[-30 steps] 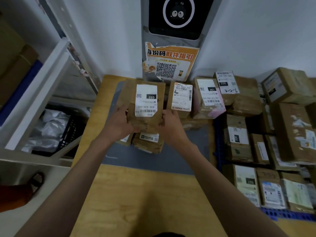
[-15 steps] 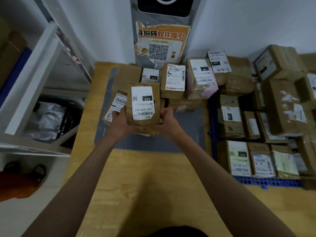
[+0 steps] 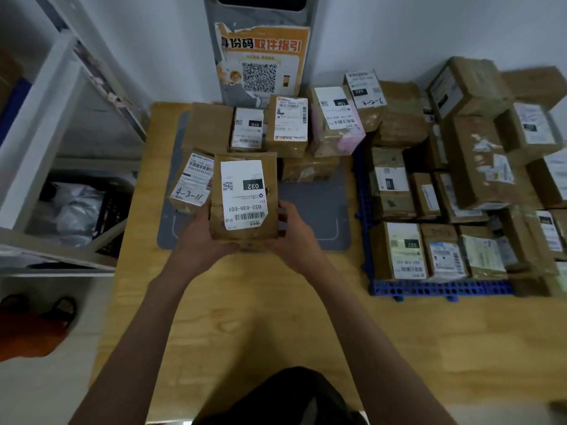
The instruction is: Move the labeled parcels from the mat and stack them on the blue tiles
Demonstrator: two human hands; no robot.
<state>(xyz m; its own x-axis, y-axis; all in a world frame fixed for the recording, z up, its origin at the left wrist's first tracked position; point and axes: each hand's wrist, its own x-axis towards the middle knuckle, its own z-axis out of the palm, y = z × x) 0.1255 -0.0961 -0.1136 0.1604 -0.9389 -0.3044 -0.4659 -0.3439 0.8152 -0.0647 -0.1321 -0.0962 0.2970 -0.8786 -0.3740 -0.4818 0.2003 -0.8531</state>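
A brown parcel [image 3: 245,194] with a white label reading 032 is held above the grey mat [image 3: 313,204]. My left hand [image 3: 199,240] grips its lower left side and my right hand [image 3: 294,237] grips its lower right side. Several more labeled parcels remain on the mat: one marked 4-3-11 [image 3: 191,180] at the left and a row at the back [image 3: 287,127]. To the right, the blue tiles [image 3: 441,288] carry several stacked parcels, with another 032 parcel [image 3: 402,250] at their near left corner.
A white shelf unit [image 3: 55,124] stands at the left with a dark crate of plastic bags [image 3: 76,210]. A grey kiosk with an orange QR poster [image 3: 260,65] stands behind the mat. Wooden floor [image 3: 276,317] lies in front of the mat.
Both hands have drawn the 032 parcel back toward me, away from the rear row, uncovering the 4-3-11 parcel. The view has tilted down.
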